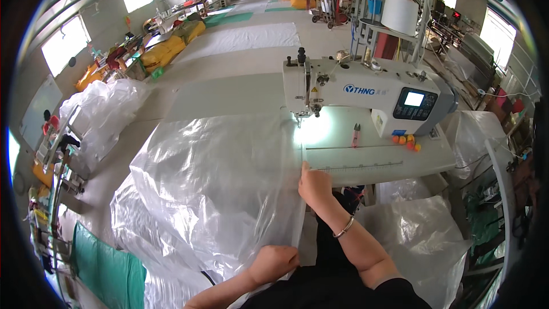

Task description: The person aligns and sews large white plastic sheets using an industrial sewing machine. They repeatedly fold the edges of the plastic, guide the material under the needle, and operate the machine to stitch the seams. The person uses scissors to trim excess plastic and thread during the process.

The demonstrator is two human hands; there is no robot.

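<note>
A large translucent plastic sheet (189,160) spreads over the sewing table's left side and hangs down in shiny folds toward me. Its right edge runs up to the needle area of a white sewing machine (337,83), where a bright lamp glows. My right hand (315,186) is closed at that edge by the table's front, index finger pointing toward the needle. Lower down, nearer my body, my left hand (275,264) is curled in a fist on the same edge. Its fingertips are hidden.
Red thread snips (356,135) and several small orange pieces (410,142) lie on the machine bed (337,157). A white thread cone (399,14) stands behind the machine. More clear plastic (409,240) is bunched at the right. A green sheet (106,263) lies at lower left.
</note>
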